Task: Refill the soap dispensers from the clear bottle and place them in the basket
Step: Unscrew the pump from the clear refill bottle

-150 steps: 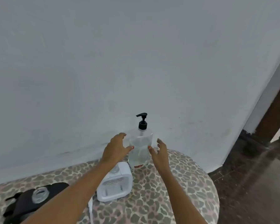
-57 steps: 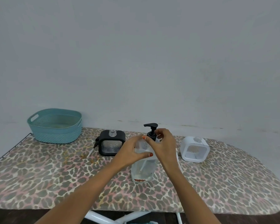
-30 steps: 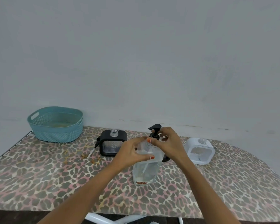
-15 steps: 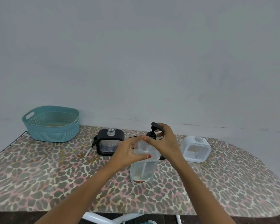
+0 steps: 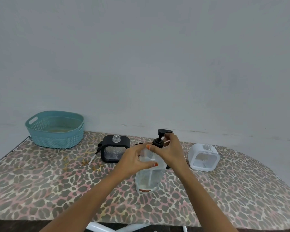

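1. Clear bottle (image 5: 147,178): it stands upright on the ironing board (image 5: 40,181), about mid-length and nearer the front edge than the wall-side edge. I see clear liquid low inside and a dip tube through the wall.
2. Left hand (image 5: 132,163): fingers and thumb are wrapped round the bottle's upper body, gripping it.
3. Right hand (image 5: 172,153): fingers are curled round the collar of the black pump (image 5: 161,138) at the bottle's neck, pinching it. The pump head stands above the hand, spout pointing right.
4. Black dispenser (image 5: 115,151): upright toward the back edge, behind and left of the bottle, neck open.
5. White dispenser (image 5: 203,158): right of the bottle and near the right hand but apart from it, neck open.
6. Basket (image 5: 55,139): teal, at the back left corner, well apart from the bottle. Both dispensers stand outside it on the board.
7. A thin white tube (image 5: 92,159) lies flat just left of the black dispenser. I cannot tell what its dark end is.
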Motion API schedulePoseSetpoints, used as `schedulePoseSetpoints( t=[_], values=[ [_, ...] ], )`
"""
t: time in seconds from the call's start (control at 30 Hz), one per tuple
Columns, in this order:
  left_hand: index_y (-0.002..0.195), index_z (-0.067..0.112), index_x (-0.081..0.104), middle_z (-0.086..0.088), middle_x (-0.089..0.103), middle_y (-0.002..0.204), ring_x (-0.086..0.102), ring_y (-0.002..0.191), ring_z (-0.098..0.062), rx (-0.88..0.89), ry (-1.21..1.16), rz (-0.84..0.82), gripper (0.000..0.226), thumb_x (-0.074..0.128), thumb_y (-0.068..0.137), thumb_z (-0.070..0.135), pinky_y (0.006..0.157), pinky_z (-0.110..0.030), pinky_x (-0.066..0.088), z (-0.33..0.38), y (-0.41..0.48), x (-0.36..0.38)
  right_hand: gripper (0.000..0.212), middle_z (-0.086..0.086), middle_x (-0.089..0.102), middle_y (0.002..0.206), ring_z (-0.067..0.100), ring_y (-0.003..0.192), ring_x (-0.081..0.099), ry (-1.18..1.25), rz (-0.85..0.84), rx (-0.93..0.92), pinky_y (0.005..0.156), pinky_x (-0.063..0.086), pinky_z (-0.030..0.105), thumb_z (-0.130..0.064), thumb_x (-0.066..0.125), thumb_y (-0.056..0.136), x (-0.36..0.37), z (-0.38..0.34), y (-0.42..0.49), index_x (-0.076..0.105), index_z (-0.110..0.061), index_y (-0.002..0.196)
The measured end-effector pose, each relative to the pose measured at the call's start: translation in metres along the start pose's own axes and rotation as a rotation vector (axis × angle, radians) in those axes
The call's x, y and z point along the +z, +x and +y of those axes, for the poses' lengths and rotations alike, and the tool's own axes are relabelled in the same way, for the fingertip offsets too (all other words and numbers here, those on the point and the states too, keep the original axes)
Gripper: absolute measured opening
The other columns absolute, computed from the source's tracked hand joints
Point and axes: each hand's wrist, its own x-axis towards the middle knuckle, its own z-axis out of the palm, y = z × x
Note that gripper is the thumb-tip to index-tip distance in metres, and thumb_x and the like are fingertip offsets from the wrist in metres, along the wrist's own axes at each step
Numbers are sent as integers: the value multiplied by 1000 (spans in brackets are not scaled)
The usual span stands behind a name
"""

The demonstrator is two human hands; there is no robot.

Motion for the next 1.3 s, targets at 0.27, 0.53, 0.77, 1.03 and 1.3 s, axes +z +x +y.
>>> schedulePoseSetpoints(
  t=[0.27,0.53,0.77,1.03,1.3],
  values=[
    [129,24,47,22,54,109,54,101,6,1,-39,-8,72,81,65,27,81,-1,43,0,1,0,37,-3,64,82,6,75,61,174,-15,77,63,49,8,-1,77,68,-8,-2,-2,57,-12,97],
    [125,28,51,15,62,111,58,102,5,1,-40,-9,72,82,61,36,91,-20,49,-4,2,2,44,-8,54,87,-1,72,49,-16,12,18,58,40,7,-21,81,66,-2,-2,-4,51,-19,97],
    [126,30,48,19,56,111,56,104,3,0,-53,-18,71,82,64,27,91,-16,47,-4,2,1,33,-8,65,84,7,81,62,102,7,26,65,48,5,-2,73,70,-8,-3,-6,57,-17,95],
    [117,35,54,13,64,107,61,100,-2,8,-42,-12,65,81,59,43,89,-23,50,-6,3,2,46,-4,56,97,2,80,51,-16,-10,15,60,39,1,-21,78,71,-3,-4,-4,49,-17,108],
    [130,22,47,16,55,115,56,109,-3,-11,-65,-27,75,83,64,27,90,-14,46,-7,3,2,44,-4,63,94,6,82,60,55,-16,55,63,44,9,-7,69,74,-8,-7,-6,49,-19,110]
  ],
)
